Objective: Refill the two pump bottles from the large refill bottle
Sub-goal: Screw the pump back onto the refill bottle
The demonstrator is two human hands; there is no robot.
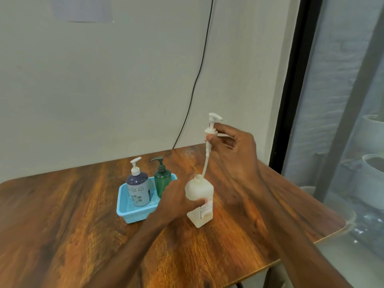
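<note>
Wooden table, blue basket, floral bottle, green bottle behind left hand

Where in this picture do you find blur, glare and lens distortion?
Head view: the left forearm is smeared by motion near the bottom edge; the pump, the blue bottle and the green bottle look fairly sharp; a sheen lies on the table beside the refill bottle; the wide lens leans the window frame.
</note>
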